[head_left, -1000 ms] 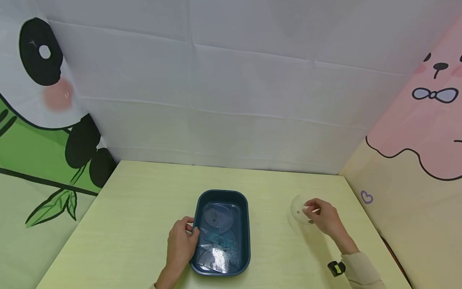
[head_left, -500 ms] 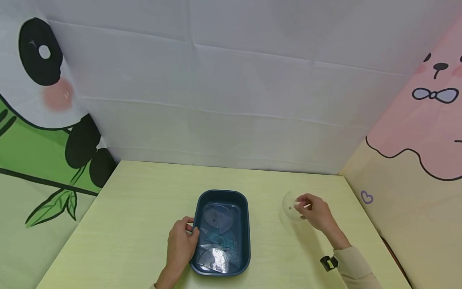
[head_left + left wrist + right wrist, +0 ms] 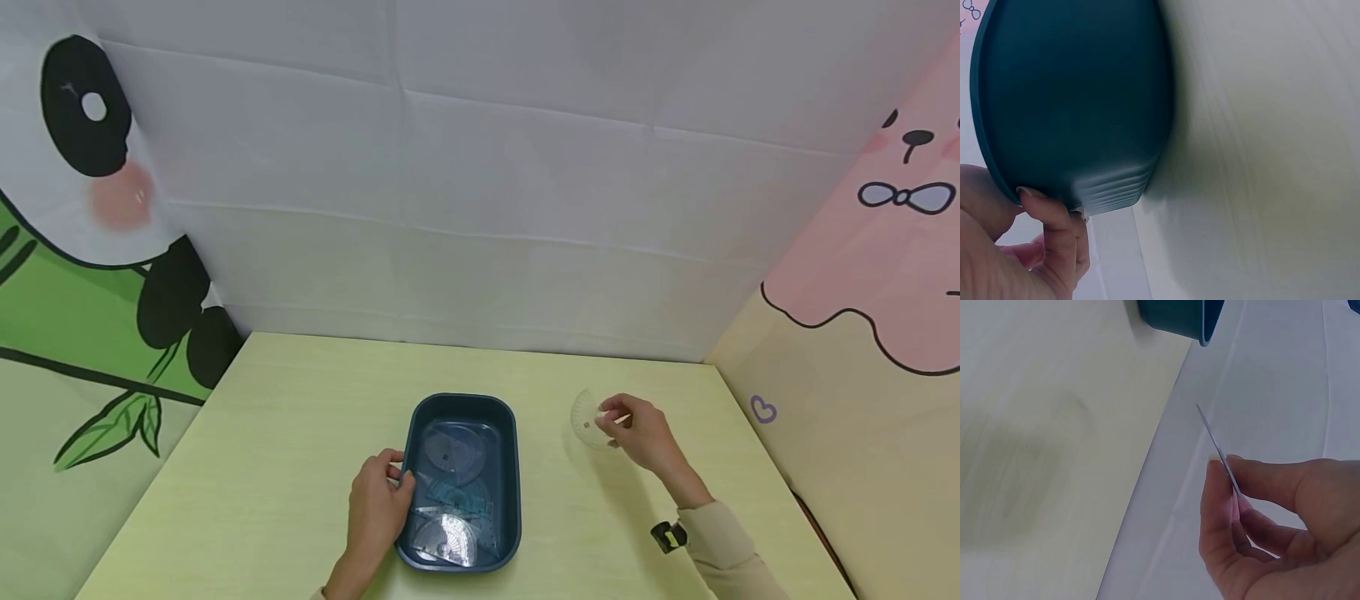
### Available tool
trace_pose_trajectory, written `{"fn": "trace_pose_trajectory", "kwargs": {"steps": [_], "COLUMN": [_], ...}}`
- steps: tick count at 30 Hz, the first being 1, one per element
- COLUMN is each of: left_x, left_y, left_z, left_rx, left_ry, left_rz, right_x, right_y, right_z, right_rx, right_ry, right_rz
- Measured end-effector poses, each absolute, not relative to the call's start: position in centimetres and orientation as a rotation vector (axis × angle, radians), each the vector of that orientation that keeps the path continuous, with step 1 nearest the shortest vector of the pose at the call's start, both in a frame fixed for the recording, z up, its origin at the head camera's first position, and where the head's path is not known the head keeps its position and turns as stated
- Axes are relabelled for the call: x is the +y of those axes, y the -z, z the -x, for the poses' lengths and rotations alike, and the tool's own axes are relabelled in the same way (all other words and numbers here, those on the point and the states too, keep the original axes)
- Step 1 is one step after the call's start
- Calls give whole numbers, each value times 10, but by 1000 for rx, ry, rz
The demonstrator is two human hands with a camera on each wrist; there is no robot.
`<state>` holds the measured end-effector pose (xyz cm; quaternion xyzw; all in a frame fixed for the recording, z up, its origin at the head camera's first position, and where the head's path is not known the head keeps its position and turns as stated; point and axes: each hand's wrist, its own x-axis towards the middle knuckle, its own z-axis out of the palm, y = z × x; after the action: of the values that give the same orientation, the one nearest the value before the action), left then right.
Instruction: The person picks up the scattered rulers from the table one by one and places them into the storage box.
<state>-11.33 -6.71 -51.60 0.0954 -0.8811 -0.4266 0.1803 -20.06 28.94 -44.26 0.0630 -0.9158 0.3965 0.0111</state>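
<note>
My left hand [image 3: 377,504] grips the left rim of a dark blue rectangular tray [image 3: 512,467], thumb and fingers on either side of the edge. In the left wrist view the fingers [image 3: 1054,219] curl at the rim of the same tray [image 3: 1072,94]. To the right of it, my right hand [image 3: 639,432] pinches a clear half-round protractor [image 3: 585,417] by one side, above the table. Seen edge-on in the right wrist view, the protractor [image 3: 1213,437] is a thin strip between thumb and fingertips. Inside the tray lie clear protractors [image 3: 450,540] and a bluish transparent ruler-like piece [image 3: 457,498].
The pale yellow table [image 3: 300,417] meets a white cloth backdrop [image 3: 480,275] at its far edge. Cartoon-printed panels stand on both sides. A small black device [image 3: 667,536] is worn at my right wrist.
My right hand has moved left and slightly away from me, carrying the protractor closer to the tray. The left hand and the tray have stayed in place.
</note>
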Motion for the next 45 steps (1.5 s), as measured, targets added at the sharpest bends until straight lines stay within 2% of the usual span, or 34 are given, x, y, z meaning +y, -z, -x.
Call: {"fn": "trace_pose_trajectory", "kwargs": {"steps": [45], "left_x": [-68], "left_y": [522], "left_z": [118], "left_rx": [-2487], "left_ry": [1220], "left_rz": [-281], "right_x": [210], "right_y": [444], "right_z": [211], "right_rx": [-2863], "right_ry": [-1278], "right_rz": [-371]}}
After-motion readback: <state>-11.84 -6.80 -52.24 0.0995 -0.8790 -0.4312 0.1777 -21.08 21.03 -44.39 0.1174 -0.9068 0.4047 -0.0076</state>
